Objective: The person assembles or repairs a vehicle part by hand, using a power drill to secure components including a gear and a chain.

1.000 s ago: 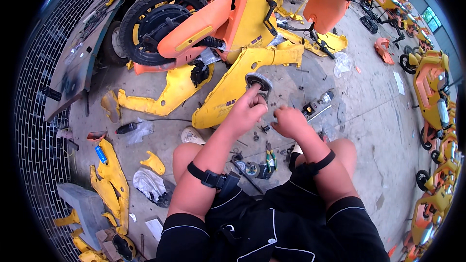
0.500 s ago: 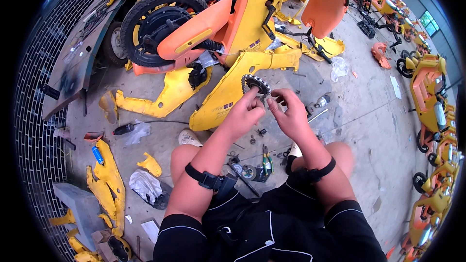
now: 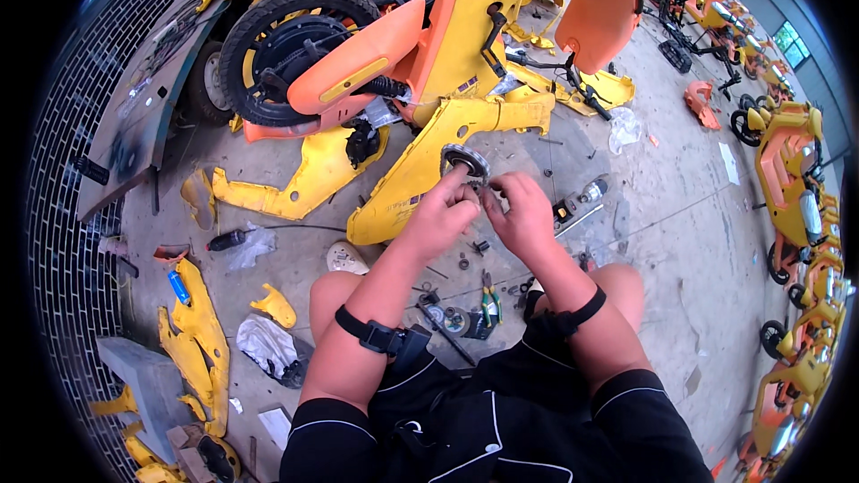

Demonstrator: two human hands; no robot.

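A round toothed metal wheel (image 3: pixel 465 158) with a dark centre is held up over a yellow body panel (image 3: pixel 389 197). My left hand (image 3: pixel 440 219) grips it, the index finger reaching into its middle. My right hand (image 3: pixel 521 219) is closed at the wheel's lower right edge, thumb and fingertips pinched there, partly hiding what they touch. On the concrete floor below are small bolts and rings (image 3: pixel 465 261), green-handled pliers (image 3: pixel 490 301), a long black bar (image 3: pixel 447 340) and, to the right, a power tool (image 3: pixel 574 201).
An orange and yellow scooter (image 3: pixel 452 31) lies on its side ahead, among loose yellow panels (image 3: pixel 291 192). A board (image 3: pixel 125 161) leans at the left near a brick wall (image 3: pixel 67 241). Rows of scooters (image 3: pixel 783 179) stand at the right.
My right hand has moved up and inward from below the wheel to its right edge. The wheel tilted and has dropped slightly since half a second ago, still in my left hand.
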